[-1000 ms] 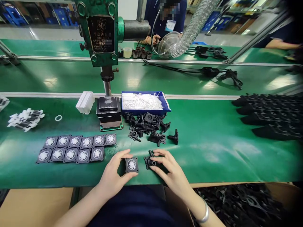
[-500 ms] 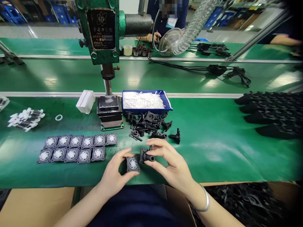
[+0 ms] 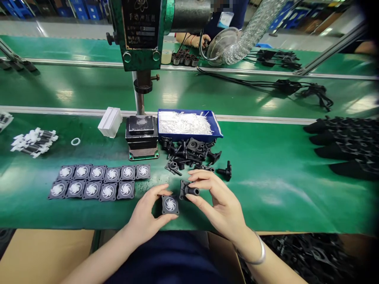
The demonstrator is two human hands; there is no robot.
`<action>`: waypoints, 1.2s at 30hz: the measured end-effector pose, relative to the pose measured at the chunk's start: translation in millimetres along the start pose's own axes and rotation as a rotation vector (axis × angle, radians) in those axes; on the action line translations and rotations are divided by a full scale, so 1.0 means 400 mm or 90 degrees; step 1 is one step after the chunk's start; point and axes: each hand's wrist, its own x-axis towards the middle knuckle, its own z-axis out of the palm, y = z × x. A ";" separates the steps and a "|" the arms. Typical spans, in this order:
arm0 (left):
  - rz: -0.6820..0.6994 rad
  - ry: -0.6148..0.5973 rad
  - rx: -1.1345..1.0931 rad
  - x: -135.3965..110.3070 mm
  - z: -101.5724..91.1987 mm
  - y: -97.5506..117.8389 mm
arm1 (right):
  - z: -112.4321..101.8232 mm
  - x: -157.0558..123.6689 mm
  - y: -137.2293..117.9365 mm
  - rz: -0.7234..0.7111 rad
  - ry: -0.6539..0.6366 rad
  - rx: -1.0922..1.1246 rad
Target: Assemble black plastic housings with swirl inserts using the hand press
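Bare green mat (image 3: 275, 197) is lying open rightward; loose black parts (image 3: 189, 154) (a jumbled heap) and the press base (image 3: 142, 138) are blocking forward reach.

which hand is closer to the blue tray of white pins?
Right. The right hand, holding a black housing, sits below the blue tray, just past the loose black parts. The left hand is lower and further left, holding an impeller plate.
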 end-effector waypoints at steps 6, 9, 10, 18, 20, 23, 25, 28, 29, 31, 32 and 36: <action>-0.011 -0.020 -0.008 -0.003 0.001 -0.006 | 0.006 -0.015 0.023 0.033 -0.005 0.001; -0.010 -0.022 -0.011 -0.002 0.001 -0.006 | 0.008 -0.028 0.028 0.054 -0.012 0.000; -0.009 -0.021 -0.012 -0.002 0.001 -0.005 | 0.008 -0.032 0.029 0.058 -0.013 -0.002; -0.028 0.011 -0.052 0.002 0.005 0.008 | 0.013 -0.043 0.034 0.076 -0.020 -0.021; -0.014 0.016 -0.040 -0.001 0.005 0.005 | 0.018 -0.045 0.033 0.073 -0.022 -0.020; 0.023 0.017 0.000 -0.009 0.005 -0.004 | 0.024 -0.048 0.032 0.075 -0.027 -0.018; 0.040 0.019 0.022 -0.012 0.005 -0.009 | 0.027 -0.051 0.033 0.079 -0.028 -0.016; 0.051 0.026 0.041 -0.014 0.006 -0.013 | 0.026 -0.056 0.036 0.083 -0.029 -0.012; 0.053 0.028 0.046 -0.013 0.006 -0.013 | 0.025 -0.058 0.037 0.086 -0.030 -0.010; 0.054 0.029 0.051 -0.012 0.006 -0.012 | 0.022 -0.060 0.039 0.092 -0.032 -0.010; 0.053 0.028 0.053 -0.011 0.005 -0.012 | 0.021 -0.061 0.039 0.095 -0.033 -0.011; 0.047 0.022 0.056 -0.010 0.005 -0.008 | 0.021 -0.056 0.040 0.092 -0.033 -0.017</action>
